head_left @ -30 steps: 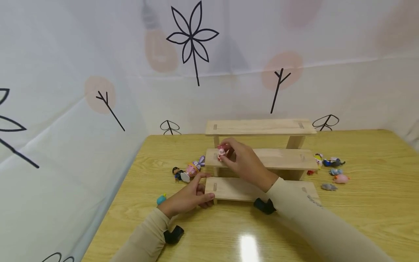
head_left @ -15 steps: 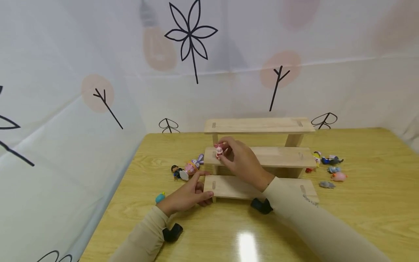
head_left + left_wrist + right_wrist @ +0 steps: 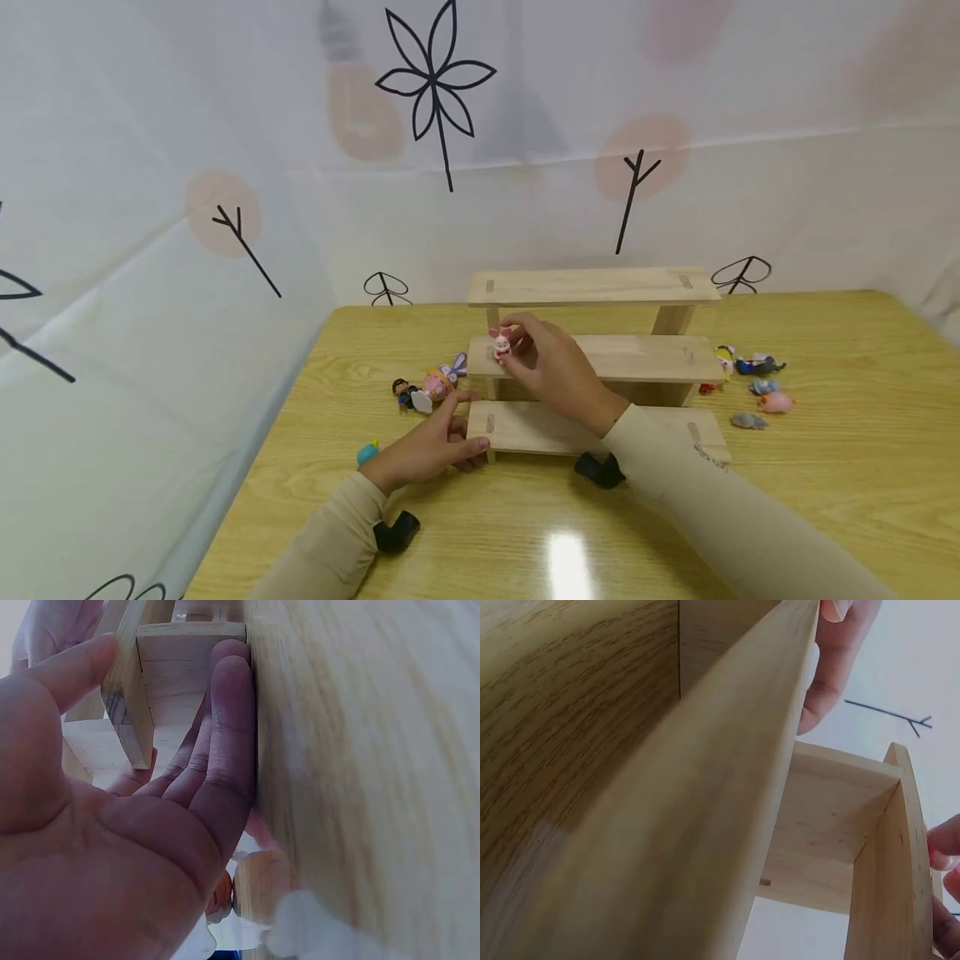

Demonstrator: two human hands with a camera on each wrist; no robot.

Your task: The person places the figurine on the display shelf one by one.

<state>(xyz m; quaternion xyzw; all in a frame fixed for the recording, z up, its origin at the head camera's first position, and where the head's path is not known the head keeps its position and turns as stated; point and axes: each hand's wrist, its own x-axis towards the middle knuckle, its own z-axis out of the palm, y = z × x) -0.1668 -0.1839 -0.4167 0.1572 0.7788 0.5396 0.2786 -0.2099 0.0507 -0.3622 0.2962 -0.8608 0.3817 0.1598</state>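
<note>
At the left end of the middle step (image 3: 637, 358) of a three-tier wooden display shelf (image 3: 592, 285), my right hand (image 3: 564, 371) pinches a small pink piglet-like figurine (image 3: 501, 343) between thumb and fingers. The figurine is upright; whether its base touches the board cannot be made out. My left hand (image 3: 426, 446) holds the left end of the bottom step (image 3: 540, 429). Its thumb (image 3: 82, 671) lies against the board and its other fingers (image 3: 225, 742) reach underneath. In the right wrist view, fingertips of the right hand (image 3: 946, 855) show at the right edge.
Left of the shelf lie a dark-haired figurine (image 3: 403, 393), a purple-eared rabbit figurine (image 3: 444, 379) and a turquoise toy (image 3: 367, 452). On the right are several more, including a pink one (image 3: 777, 402), a grey one (image 3: 748, 421) and a dark blue one (image 3: 760, 365). A patterned cloth (image 3: 525, 208) hangs behind.
The right hand has shifted the pink figurine slightly left on the middle step, and it now faces forward more. The left hand stays at the bottom step. The head view has moved slightly.
</note>
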